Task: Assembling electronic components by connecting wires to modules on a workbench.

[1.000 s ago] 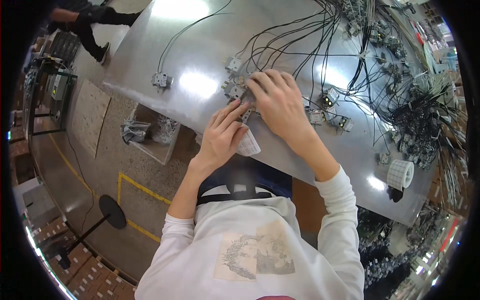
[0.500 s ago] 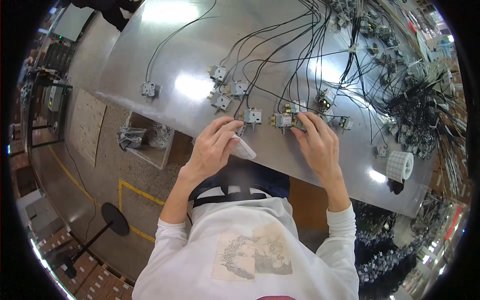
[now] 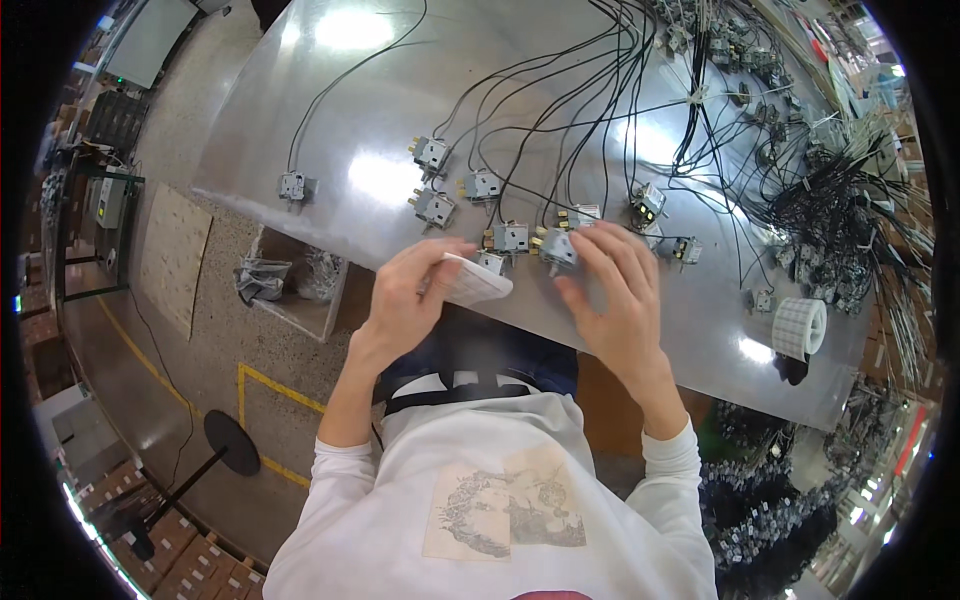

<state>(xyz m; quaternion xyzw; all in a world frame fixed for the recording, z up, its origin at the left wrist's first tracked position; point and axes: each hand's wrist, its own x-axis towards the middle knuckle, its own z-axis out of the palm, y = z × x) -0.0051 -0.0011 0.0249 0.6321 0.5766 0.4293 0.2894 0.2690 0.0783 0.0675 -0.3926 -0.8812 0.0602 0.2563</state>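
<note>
While the left hand (image 3: 405, 300) pinches a white label strip (image 3: 475, 281), the right hand (image 3: 615, 300), fingers spread, touches a wired switch unit (image 3: 556, 247) on the metal table (image 3: 400, 120).

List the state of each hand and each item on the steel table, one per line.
Left hand: gripping a white label strip at the table edge.
Right hand: fingers spread over a small grey wired unit, touching it.
Other wired units: lying loose on the table, black leads attached.
Label roll: lying on its side, untouched.

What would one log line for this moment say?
left hand: holds white label strip | right hand: fingers on wired switch unit | metal table
</note>
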